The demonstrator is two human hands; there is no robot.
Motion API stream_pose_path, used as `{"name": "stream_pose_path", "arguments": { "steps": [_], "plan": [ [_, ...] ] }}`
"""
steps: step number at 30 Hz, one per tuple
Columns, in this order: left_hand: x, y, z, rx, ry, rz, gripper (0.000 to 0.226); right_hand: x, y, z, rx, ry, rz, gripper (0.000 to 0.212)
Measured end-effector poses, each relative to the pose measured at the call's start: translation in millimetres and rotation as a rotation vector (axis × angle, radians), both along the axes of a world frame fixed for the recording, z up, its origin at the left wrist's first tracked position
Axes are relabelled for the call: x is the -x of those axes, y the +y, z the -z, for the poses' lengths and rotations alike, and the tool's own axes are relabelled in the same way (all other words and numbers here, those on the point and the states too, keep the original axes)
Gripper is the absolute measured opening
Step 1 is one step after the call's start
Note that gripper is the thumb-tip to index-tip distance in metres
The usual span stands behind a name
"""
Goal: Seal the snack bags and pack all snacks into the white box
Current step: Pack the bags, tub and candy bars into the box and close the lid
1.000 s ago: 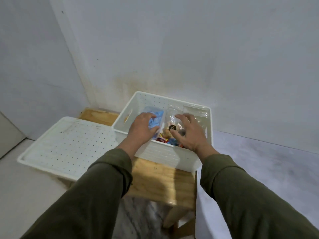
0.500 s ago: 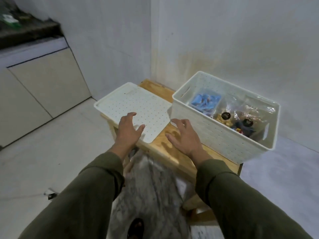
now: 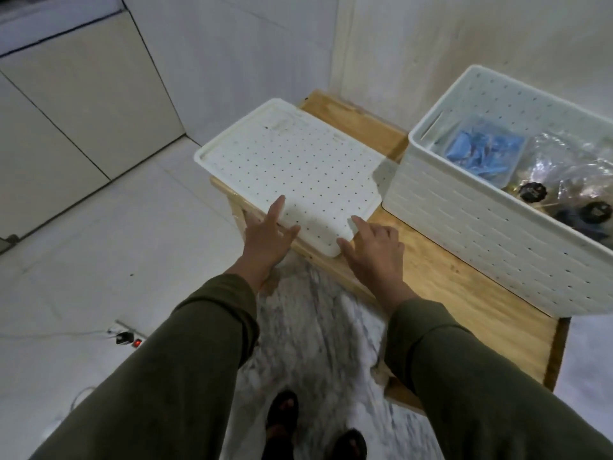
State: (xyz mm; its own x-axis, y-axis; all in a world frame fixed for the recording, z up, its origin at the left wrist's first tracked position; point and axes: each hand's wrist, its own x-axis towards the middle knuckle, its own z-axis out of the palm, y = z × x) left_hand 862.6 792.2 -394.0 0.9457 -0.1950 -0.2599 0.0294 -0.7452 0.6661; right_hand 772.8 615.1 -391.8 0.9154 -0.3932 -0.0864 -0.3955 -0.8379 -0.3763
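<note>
Already the white box holds the snack bags, a blue one nearest its left end and clear ones to the right; it stands on the wooden table, to the right of both hands, its long axis running from far-left toward near-right. Flat beside it lies the perforated white lid, its long axis slanting away from the hands toward the far left. The left hand rests straight fingers on the lid's near edge; the right hand touches the near corner, fingers loosely extended, gripping nothing. Olive sleeves cover both arms.
</note>
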Motion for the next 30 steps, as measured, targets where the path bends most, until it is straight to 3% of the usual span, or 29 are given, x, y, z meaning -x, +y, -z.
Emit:
{"name": "stream_pose_path", "arguments": {
  "steps": [5,17,24,30],
  "plan": [
    [-13,-4,10,0.002,0.081,-0.023,0.071,-10,8,11,0.003,0.023,0.042,0.053],
    [1,1,-1,0.156,0.017,-0.257,0.07,-14,21,6,-0.052,0.006,0.13,0.063],
    [8,11,8,0.353,0.135,-0.268,0.065,-4,28,5,-0.17,-0.029,0.153,0.07],
    [16,20,4,0.683,0.25,-0.355,0.07,0,34,-12,-0.43,-0.067,0.199,0.079]
  ]
}}
